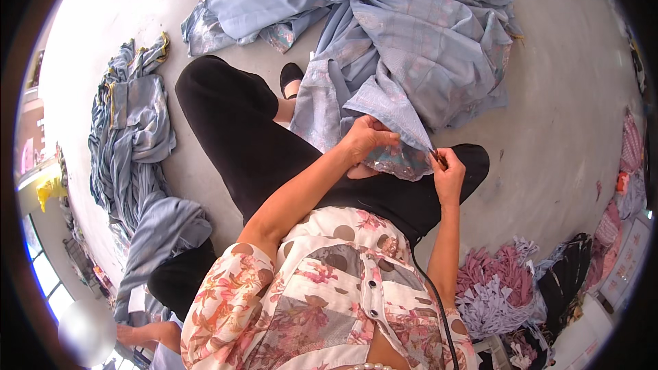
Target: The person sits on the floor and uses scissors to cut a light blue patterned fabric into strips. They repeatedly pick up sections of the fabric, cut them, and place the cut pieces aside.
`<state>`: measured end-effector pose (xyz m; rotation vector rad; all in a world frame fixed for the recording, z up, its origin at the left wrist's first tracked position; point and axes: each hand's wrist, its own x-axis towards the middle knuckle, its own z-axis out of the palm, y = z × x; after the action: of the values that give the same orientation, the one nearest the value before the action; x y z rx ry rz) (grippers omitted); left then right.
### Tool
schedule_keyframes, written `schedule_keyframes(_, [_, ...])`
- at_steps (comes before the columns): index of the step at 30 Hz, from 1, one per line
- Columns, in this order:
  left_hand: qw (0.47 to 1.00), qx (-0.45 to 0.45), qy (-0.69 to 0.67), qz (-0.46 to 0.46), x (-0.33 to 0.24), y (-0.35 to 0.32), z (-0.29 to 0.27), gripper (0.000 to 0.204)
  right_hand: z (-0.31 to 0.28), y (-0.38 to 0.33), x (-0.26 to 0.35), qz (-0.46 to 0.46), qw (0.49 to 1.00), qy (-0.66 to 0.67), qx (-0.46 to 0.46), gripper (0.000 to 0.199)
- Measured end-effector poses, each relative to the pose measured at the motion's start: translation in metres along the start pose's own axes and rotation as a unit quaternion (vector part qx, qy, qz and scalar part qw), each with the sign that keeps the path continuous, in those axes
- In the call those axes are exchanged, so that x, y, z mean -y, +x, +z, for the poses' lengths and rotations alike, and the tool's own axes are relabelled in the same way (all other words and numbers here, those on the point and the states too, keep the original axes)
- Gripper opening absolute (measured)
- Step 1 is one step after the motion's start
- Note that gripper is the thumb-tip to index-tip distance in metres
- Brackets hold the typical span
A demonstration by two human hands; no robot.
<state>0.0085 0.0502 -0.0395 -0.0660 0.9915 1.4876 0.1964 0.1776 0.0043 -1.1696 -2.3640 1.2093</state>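
A large light-blue patterned cloth (432, 48) lies bunched on the floor ahead, and one end of it comes up over my lap. My left hand (367, 140) is closed, its fingers pinching that end near a folded edge. At the pointed corner of the fold, my right hand (449, 173) is closed round a small dark tool (441, 159), mostly hidden by the fingers; its kind cannot be made out. The tool's tip meets the cloth edge. Between the hands hangs a sheer, flowered border (401, 161) of the cloth, over my black trousers (240, 137).
A long heap of blue-grey garments (130, 137) lies on the floor to the left. Another person's hand (130, 334) shows at the lower left. Bundles of pink and pale fabric strips (497, 288) sit at the lower right beside black cloth (565, 277). A black cord (435, 294) runs down my front.
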Motion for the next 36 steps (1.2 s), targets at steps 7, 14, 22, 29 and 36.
schedule_keyframes(7, [0.995,-0.013,-0.099,0.015,-0.006,0.001,0.003,0.032,0.016,0.004,0.034,-0.088,0.993,-0.001,-0.076,0.027])
schedule_keyframes(14, [0.993,0.015,-0.113,0.023,-0.007,-0.003,0.004,0.032,0.036,0.012,0.043,-0.067,0.996,0.046,-0.029,0.02])
schedule_keyframes(22, [0.997,0.009,-0.068,0.023,-0.002,-0.003,0.005,0.036,0.041,0.017,0.045,-0.069,0.996,-0.009,-0.056,0.017])
schedule_keyframes(29, [0.997,0.002,-0.076,0.024,-0.002,-0.002,0.0,0.038,0.034,0.007,0.039,-0.012,0.995,0.09,-0.044,0.021])
schedule_keyframes(36, [0.999,-0.004,-0.021,0.037,-0.005,-0.005,0.002,0.035,0.043,0.017,0.043,-0.089,0.995,0.014,-0.035,0.02])
